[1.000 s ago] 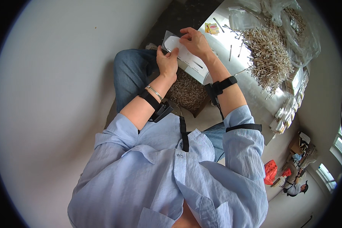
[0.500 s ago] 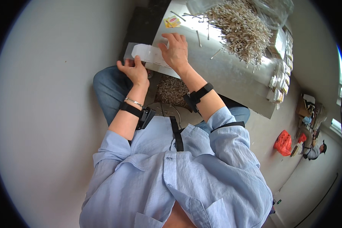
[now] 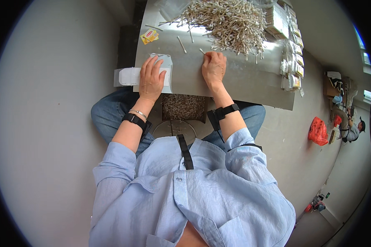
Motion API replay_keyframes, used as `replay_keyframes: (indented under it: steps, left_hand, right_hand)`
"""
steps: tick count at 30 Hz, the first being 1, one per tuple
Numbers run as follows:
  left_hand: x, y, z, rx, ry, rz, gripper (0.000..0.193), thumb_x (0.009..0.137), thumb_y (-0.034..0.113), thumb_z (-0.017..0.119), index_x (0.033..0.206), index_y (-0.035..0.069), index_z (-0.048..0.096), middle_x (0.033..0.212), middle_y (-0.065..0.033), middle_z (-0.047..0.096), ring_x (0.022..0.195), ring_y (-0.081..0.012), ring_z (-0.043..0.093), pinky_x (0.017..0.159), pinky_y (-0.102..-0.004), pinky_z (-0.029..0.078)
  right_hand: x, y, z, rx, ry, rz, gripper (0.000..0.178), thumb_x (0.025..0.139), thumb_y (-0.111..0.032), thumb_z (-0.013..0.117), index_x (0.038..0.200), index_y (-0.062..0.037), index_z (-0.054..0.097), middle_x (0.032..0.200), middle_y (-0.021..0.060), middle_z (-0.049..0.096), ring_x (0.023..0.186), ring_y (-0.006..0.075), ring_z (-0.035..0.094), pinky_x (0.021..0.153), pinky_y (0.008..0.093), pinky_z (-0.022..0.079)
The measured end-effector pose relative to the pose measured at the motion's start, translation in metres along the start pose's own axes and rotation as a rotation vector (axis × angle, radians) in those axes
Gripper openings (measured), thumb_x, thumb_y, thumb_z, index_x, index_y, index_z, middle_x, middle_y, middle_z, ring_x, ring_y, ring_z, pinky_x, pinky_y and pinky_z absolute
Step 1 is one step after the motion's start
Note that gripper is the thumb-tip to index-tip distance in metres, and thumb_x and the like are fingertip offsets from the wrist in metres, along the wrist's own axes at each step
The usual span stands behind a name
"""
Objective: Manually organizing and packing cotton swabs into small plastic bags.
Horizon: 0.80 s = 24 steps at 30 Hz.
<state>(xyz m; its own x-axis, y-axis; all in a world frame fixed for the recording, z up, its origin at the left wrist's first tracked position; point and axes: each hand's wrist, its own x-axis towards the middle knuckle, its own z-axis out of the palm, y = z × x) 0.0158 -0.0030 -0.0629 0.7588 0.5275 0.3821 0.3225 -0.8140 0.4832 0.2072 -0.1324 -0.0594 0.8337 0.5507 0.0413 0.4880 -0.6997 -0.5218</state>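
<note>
My left hand (image 3: 151,78) lies flat, fingers stretched out, over a white card (image 3: 130,77) with cut corners. That card lies in or on a clear plastic piece (image 3: 116,78) and juts past the table's left edge. Under the same hand is a pale grey-blue sheet (image 3: 167,66). My right hand (image 3: 214,68) rests on the table with curled fingers. They close on a cotton swab (image 3: 201,51), and only its end shows beyond the fingertips. Farther off spreads a big heap of cotton swabs (image 3: 231,24).
Loose swabs (image 3: 181,44) and small yellow cards (image 3: 149,36) lie on the metal table (image 3: 251,78). White boxes (image 3: 277,22) and small filled packs (image 3: 292,61) line its right side. Below the front edge sits a container of swabs (image 3: 183,106). A red bag (image 3: 318,131) stands far right.
My right hand has left the white card and moved right to a loose swab. My left hand has gone from holding the card's near edge to lying flat on it. The view has shifted.
</note>
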Motion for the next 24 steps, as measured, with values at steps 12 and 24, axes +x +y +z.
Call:
replay_keyframes:
  steps: [12, 24]
  left_hand:
    - [0.002, 0.001, 0.004, 0.014, 0.018, -0.005, 0.035, 0.085, 0.011, 0.062, 0.119, 0.006, 0.054, 0.121, -0.0093, 0.056, 0.118, -0.0285, 0.048, 0.102, -0.0391, 0.039]
    - [0.003, 0.001, 0.005, 0.031, 0.023, 0.010, 0.036, 0.082, 0.010, 0.064, 0.116, 0.007, 0.055, 0.119, -0.0086, 0.056, 0.117, -0.0273, 0.049, 0.103, -0.0405, 0.038]
  right_hand:
    - [0.054, -0.005, 0.007, -0.030, 0.406, 0.155, 0.046, 0.076, -0.025, 0.071, 0.116, -0.0088, 0.055, 0.130, 0.0201, 0.037, 0.119, 0.0387, 0.037, 0.100, 0.0494, 0.034]
    - [0.016, -0.042, 0.030, 0.035, 0.197, -0.263, 0.036, 0.074, -0.014, 0.068, 0.109, -0.0106, 0.059, 0.124, 0.0095, 0.048, 0.118, 0.0299, 0.040, 0.092, 0.0465, 0.036]
